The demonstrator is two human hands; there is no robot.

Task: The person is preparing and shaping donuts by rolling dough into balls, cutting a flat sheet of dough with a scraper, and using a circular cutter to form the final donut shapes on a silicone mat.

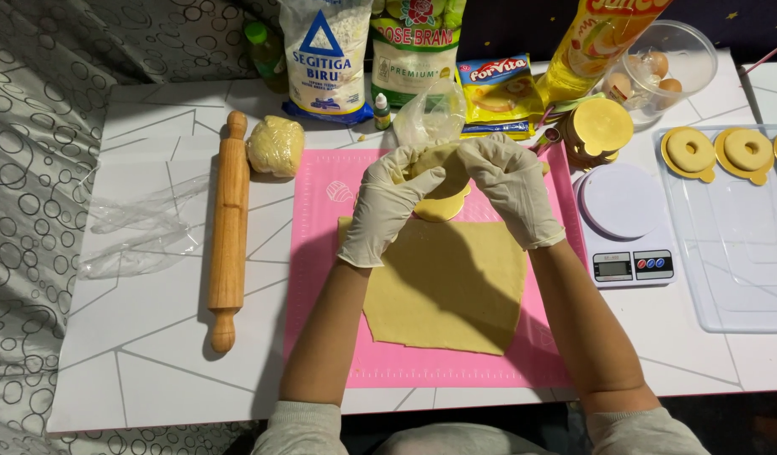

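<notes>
A white table (152, 371) with thin grey lines in a broken, angular pattern fills most of the view; at its left edge hangs a grey cloth (34, 168) printed with small rings, and behind the table the background is dark. In the middle of the table lies a pink mat (321, 320), smooth and rectangular; on it rests a flat sheet of yellow dough (447, 295), rolled thin, with uneven cut edges. At the right stands a clear plastic tray (734, 270); on its far part sit ring-shaped dough pieces (690, 150) on round golden boards. Left of the mat lies a wooden rolling pin (228, 227), long and matte; beside its far end sits a rough lump of dough (275, 145); further left is a crumpled clear plastic film (136, 227). Between mat and tray stands a white kitchen scale (623, 223) with a round plate; behind it is a stack of golden boards (599, 131). Along the far edge stand bags and packets of ingredients (325, 55) and a clear tub with eggs (658, 67).

Both hands wear thin whitish gloves; the left hand (387, 206) and the right hand (511, 185) are closed together around a small piece of dough on a golden round board (442, 190), held just above the far edge of the dough sheet.
</notes>
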